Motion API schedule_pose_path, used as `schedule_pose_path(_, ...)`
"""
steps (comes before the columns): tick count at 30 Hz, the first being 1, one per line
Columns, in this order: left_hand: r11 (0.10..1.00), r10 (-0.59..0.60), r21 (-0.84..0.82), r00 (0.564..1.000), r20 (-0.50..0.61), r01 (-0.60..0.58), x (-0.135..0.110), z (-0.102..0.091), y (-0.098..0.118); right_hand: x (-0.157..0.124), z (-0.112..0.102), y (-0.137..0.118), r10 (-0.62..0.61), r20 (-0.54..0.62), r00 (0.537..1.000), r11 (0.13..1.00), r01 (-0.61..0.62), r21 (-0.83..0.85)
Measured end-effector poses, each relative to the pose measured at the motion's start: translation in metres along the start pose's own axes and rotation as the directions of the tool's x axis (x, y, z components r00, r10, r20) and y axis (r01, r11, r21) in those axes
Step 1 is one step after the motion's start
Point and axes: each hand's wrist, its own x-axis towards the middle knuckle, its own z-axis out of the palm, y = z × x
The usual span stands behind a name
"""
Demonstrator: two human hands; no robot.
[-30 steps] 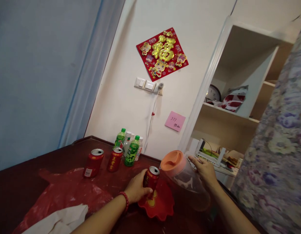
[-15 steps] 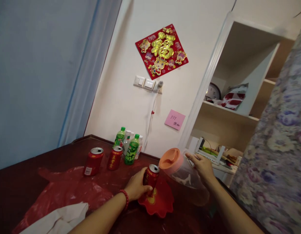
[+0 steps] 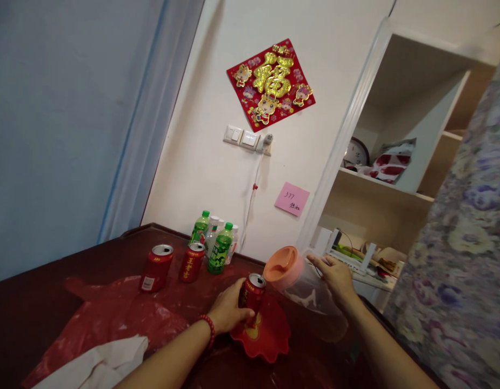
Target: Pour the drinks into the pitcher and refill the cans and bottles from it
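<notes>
The head view shows us a tilted clear plastic jug (image 3: 312, 316) with a round orange lid (image 3: 282, 266), its lip at or just beside the rim of a slim red metal can (image 3: 254, 290) with gold lettering. Our left hand (image 3: 230, 307) wraps around the can, thumb at the front, keeping it nearly upright over a red plastic dish with a scalloped edge (image 3: 270, 340); we cannot tell whether the can's base rests on the dish. Our right hand (image 3: 337, 278) is closed on the jug at its handle side, though the full grip is hidden.

We judge the work to be midway through a pour: jug and can are lined up, but no stream shows clearly, so we cannot say whether liquid is flowing. Setting both down is not yet done.

As for contents, pale streaks inside the jug may be a clear liquid or reflections. The held can is open at the top, its level out of sight. A wider red metal can (image 3: 156, 270) and another slim red can with gold characters (image 3: 192, 263) stand opened on the dark red desk (image 3: 26, 302), well apart from the jug; we cannot see inside either. Behind them, green-capped plastic bottles (image 3: 220, 251) stand capped, beside white-capped clear ones (image 3: 211, 237).
</notes>
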Motion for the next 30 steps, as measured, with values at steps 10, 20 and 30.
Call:
schedule_pose_path(10, 1.0, 0.004, 0.004, 1.0, 0.003, -0.004, 0.0002, -0.0001, -0.0004, 0.0, 0.0, 0.0012, -0.005, 0.007, 1.0, 1.0, 0.005, -0.007)
schedule_pose_path(20, 0.999, -0.022, 0.039, 1.0, 0.009, 0.022, 0.001, -0.0005, -0.0011, 0.0031, 0.0007, 0.004, -0.012, 0.006, 1.0, 0.999, 0.012, -0.034)
schedule_pose_path(30, 0.999, -0.018, 0.05, 1.0, 0.006, 0.018, 0.0012, -0.0003, -0.001, 0.0021, -0.0002, 0.0009, -0.018, 0.014, 1.0, 0.999, 0.018, -0.028)
